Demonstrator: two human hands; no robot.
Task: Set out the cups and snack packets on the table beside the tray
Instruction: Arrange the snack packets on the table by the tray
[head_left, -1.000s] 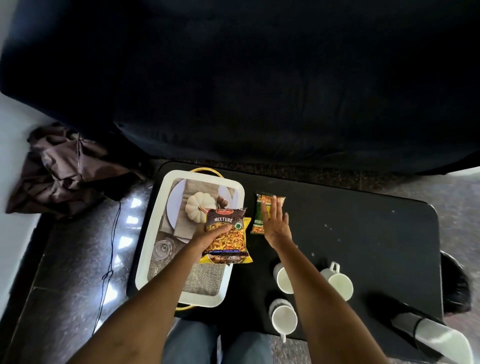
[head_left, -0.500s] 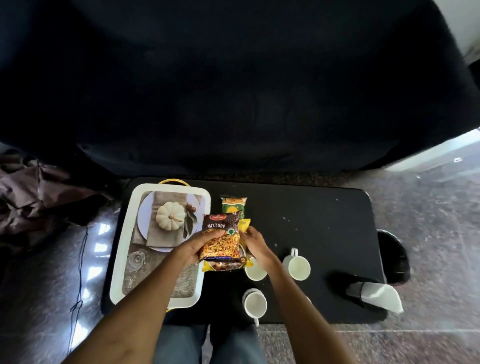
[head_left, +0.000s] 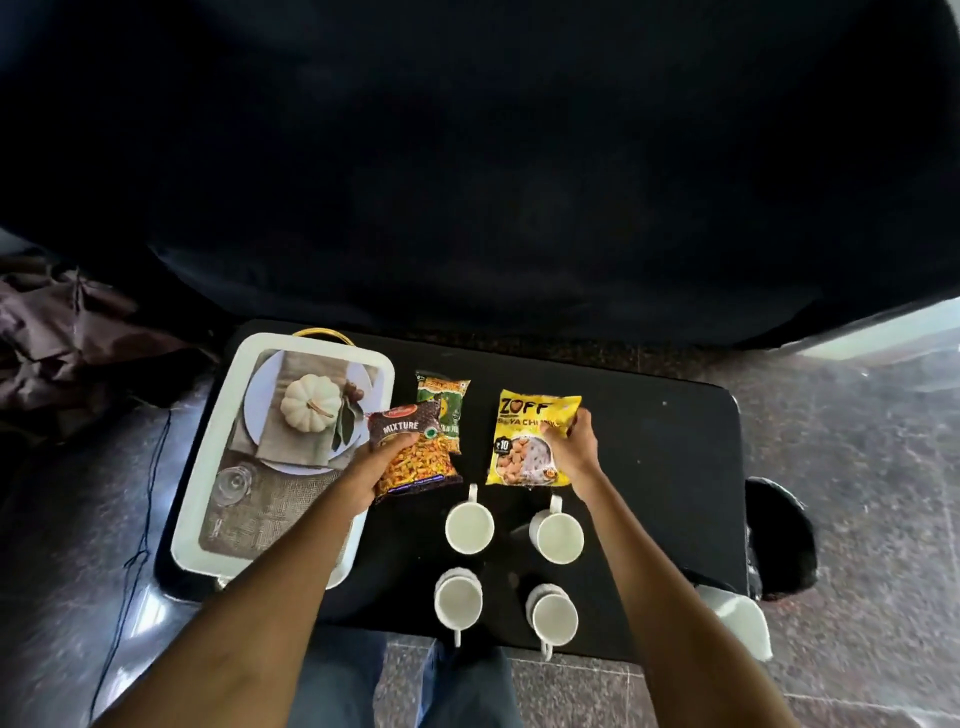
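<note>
On the black table (head_left: 660, 467) a white tray (head_left: 215, 488) with a printed pumpkin picture lies at the left. My left hand (head_left: 382, 462) grips a brown "Mixture" snack packet (head_left: 415, 447) just right of the tray's edge, partly over a green packet (head_left: 445, 405) lying flat behind it. My right hand (head_left: 569, 449) holds the right side of a yellow "Zoff" packet (head_left: 524, 441) resting on the table. Several white cups stand in front: one (head_left: 469, 527), another (head_left: 558, 535), and nearer me a third (head_left: 458, 603) beside more.
A dark covered mass rises behind the table. Brown cloth (head_left: 62, 332) lies on the floor at the left with a thin black cable (head_left: 137, 545). A black object (head_left: 779, 540) and a white one (head_left: 737, 618) sit off the table's right end.
My right hand pulled the yellow packet out from behind the Mixture packet and carried it right onto the table. My left hand still holds the Mixture packet. The camera shifted.
</note>
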